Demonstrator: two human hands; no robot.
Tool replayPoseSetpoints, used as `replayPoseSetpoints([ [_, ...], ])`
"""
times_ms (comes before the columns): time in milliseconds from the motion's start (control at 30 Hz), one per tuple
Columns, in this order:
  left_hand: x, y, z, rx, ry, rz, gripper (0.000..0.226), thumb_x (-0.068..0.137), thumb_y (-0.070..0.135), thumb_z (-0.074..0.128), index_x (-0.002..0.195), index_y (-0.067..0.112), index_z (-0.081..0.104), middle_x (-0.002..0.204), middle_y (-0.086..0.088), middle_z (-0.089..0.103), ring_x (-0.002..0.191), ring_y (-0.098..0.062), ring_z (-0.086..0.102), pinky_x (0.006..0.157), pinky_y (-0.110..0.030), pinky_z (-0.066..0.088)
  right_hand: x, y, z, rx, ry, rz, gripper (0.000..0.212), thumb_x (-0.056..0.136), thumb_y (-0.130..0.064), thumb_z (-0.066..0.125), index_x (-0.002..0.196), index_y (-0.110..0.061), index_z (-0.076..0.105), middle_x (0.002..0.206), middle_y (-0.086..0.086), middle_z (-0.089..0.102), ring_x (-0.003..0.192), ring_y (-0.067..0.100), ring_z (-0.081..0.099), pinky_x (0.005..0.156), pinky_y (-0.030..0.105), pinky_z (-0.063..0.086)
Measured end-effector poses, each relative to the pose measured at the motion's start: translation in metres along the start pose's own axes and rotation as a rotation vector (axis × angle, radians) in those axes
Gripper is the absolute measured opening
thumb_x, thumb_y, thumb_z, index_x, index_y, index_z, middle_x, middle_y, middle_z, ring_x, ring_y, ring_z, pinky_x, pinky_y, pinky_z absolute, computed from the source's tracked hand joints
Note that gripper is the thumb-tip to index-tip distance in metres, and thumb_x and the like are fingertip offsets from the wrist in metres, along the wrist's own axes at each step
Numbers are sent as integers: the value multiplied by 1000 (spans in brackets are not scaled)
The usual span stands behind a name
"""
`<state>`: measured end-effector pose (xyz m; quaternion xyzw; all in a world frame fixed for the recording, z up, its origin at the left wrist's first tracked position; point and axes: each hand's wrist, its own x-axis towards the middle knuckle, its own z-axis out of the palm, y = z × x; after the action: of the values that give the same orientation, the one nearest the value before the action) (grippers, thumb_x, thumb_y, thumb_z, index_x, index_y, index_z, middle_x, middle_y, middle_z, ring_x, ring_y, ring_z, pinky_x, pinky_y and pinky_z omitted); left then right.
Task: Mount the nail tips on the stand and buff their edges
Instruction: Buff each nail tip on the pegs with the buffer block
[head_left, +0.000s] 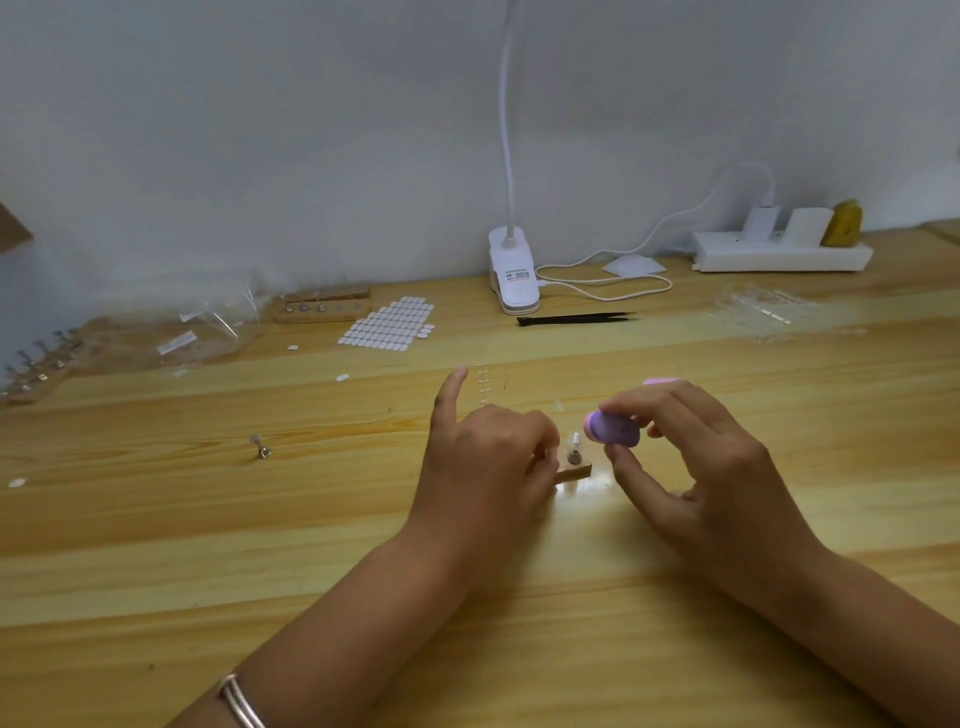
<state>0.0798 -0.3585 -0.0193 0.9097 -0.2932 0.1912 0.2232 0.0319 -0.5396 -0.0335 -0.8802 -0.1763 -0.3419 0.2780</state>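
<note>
Status: buffing stage, early in the batch.

The left hand (483, 457) has its grip clenched on a small wooden stand (574, 473) resting on the worktop (363, 545), with the index finger raised clear. One clear nail tip (575, 441) sits upright on a metal peg at the stand's right end, so mounting is done for this piece. Most of the stand is hidden under the hand, so whether it carries more tips cannot be told.

The right hand (691, 457) has its grip pinching a purple buffer (613, 431) between thumb and fingertips, just beside the mounted tip. Contact appears likely, but the view is too blurred to confirm.

Outstanding: a loose peg (261, 448) stands apart on the worktop to the left, possibly with a tip on it. A second wooden block (322, 306) with pegs lies near the wall, and another row of pegs (36, 364) sits at the far left. A sheet of white pads (389, 322) looks largely unused. In my judgement, most of the mounting and buffing remains.
</note>
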Motion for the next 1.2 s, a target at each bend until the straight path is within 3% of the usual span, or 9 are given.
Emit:
replayPoseSetpoints([
  [167,-11,7,-8,-176,203,78,15,78,14,79,89,18,69,71,12,70,68,-6,68,108,-37,37,1,0,-1,53,37,-4,25,82,4,74,104,-4,68,99,-3,64,90,9,56,82,25,49],
  [233,-18,13,-18,-391,183,-37,22,75,19,81,90,25,66,74,16,70,78,-1,68,89,-18,47,2,-3,-3,137,55,-42,20,86,-6,70,106,-4,66,101,-2,65,89,14,61,80,28,51],
  [300,-24,16,-26,-622,120,-135,19,75,19,82,86,28,69,77,14,72,81,-2,70,72,-17,54,0,-9,-4,238,44,-114,21,88,-12,66,108,-7,62,103,-1,64,94,15,62,84,25,51],
  [433,-32,18,-33,-995,14,-296,15,80,18,80,92,26,77,86,2,77,84,-19,73,75,-37,61,-4,-19,-2,291,19,-159,25,88,-13,65,112,-11,61,106,4,65,101,11,62,89,22,50],
  [533,-38,18,-28,-1148,-31,-335,22,84,10,75,100,23,77,97,0,77,95,-16,72,77,-23,56,-5,-23,1,284,52,-110,25,88,-14,64,111,-12,59,103,1,65,96,7,62,87,15,47],
  [700,-42,19,-24,-1209,-62,-323,37,78,9,78,111,27,74,107,1,75,97,-15,71,78,-22,55,-7,-31,1,478,75,97,26,86,-18,71,109,-12,61,101,1,67,94,20,69,86,30,56],
  [833,-43,20,-25,-1130,48,-315,34,75,11,81,104,29,76,95,1,76,88,-16,73,76,-26,57,-6,-39,0,613,68,175,30,85,-18,78,110,-18,60,100,-9,68,95,18,71,87,26,57],
  [1033,-46,22,-32,-893,107,-244,32,70,18,84,96,36,77,85,11,75,77,-8,71,69,-20,55,-2,-33,-4,334,71,-91,22,89,-6,69,109,-13,65,110,0,68,106,10,66,91,19,49],
  [1200,-48,23,-33,-849,124,-260,34,69,18,84,96,37,76,82,15,75,75,-6,71,68,-19,56,-1,-19,-6,175,8,-184,20,90,-10,63,109,-6,69,109,8,69,105,19,67,91,31,54],
])
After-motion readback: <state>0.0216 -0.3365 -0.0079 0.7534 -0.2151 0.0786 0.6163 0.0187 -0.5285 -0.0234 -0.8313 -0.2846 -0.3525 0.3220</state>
